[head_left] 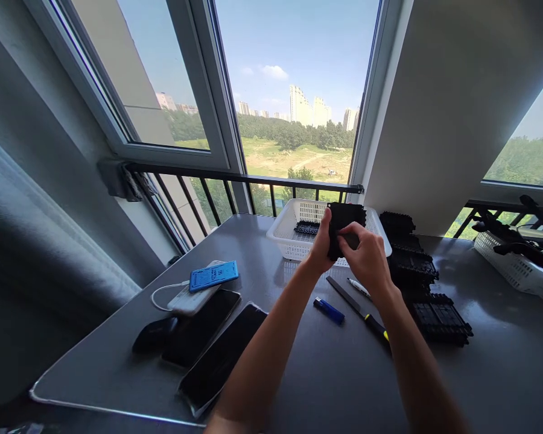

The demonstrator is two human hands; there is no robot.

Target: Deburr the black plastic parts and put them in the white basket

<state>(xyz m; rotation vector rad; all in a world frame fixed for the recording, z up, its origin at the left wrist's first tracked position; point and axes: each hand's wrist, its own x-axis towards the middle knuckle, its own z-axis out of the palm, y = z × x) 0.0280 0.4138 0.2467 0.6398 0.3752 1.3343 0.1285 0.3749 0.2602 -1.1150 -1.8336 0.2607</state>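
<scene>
My left hand (321, 244) grips a black plastic part (347, 213) by its left edge, thumb up along its side. The part is flat with small teeth on its edges, and is held up in front of a white plastic basket (284, 248). Against the face of the part, my right hand (365, 250) has its thumb and fingers pinched together. Whatever those fingertips hold, if anything, is too dark to make out. Another black toothed part (306, 228) lies inside the basket.
Stacks of black toothed parts (441, 316) stand on the right. A file with a black and yellow handle (374, 325), a white marker (358, 287) and a blue lighter (329, 311) lie below my hands. Phones (224, 355) and a blue-screened device (213, 276) lie left. Another basket (516, 265) stands far right.
</scene>
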